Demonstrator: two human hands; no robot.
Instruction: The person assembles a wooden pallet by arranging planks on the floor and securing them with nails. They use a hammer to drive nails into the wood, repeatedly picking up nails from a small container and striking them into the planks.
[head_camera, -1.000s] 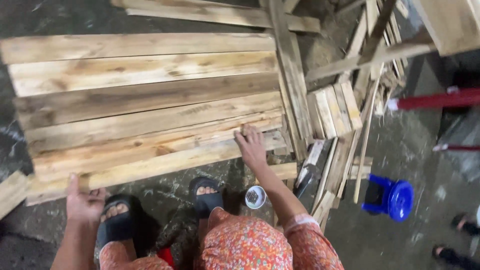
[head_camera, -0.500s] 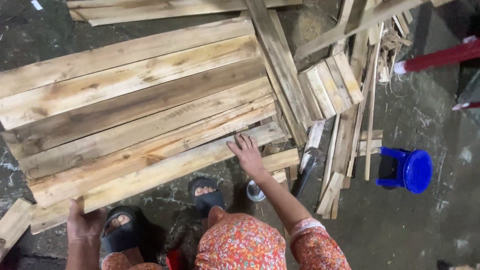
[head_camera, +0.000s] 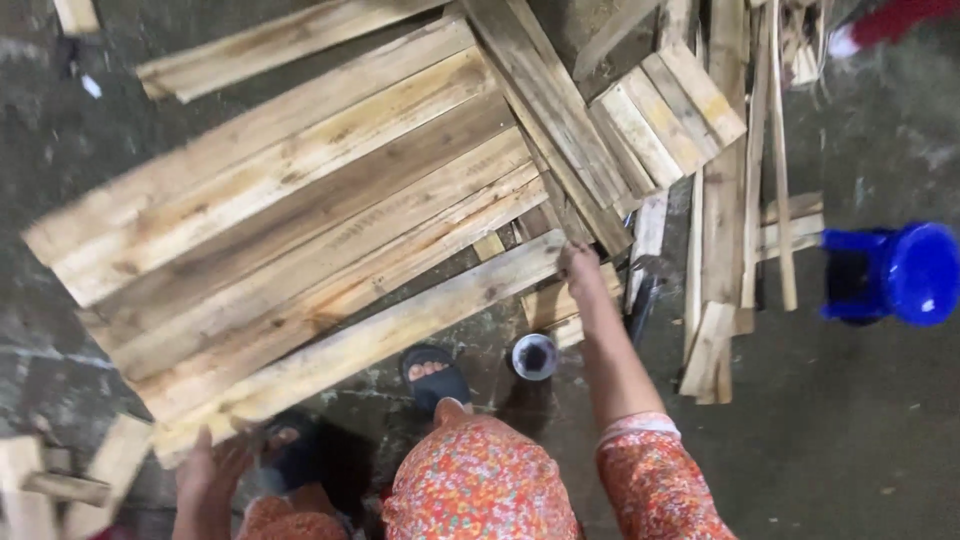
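A row of long pale wooden planks lies side by side on the dark concrete floor. The nearest plank sits apart from the rest, slanting from lower left to upper right. My right hand grips its right end. My left hand holds its left end, fingers up against the wood. My feet in dark sandals stand just behind this plank, and my flowered orange clothing fills the bottom of the view.
A small round can stands by my right foot. Short boards and thin slats are piled to the right, with a dark tool among them. A blue plastic stool lies at far right. Wood scraps lie at bottom left.
The view has swung, so the planks now slant. My right hand has moved from flat on the plank's face to its right end, and the nearest plank has come away from its neighbours.
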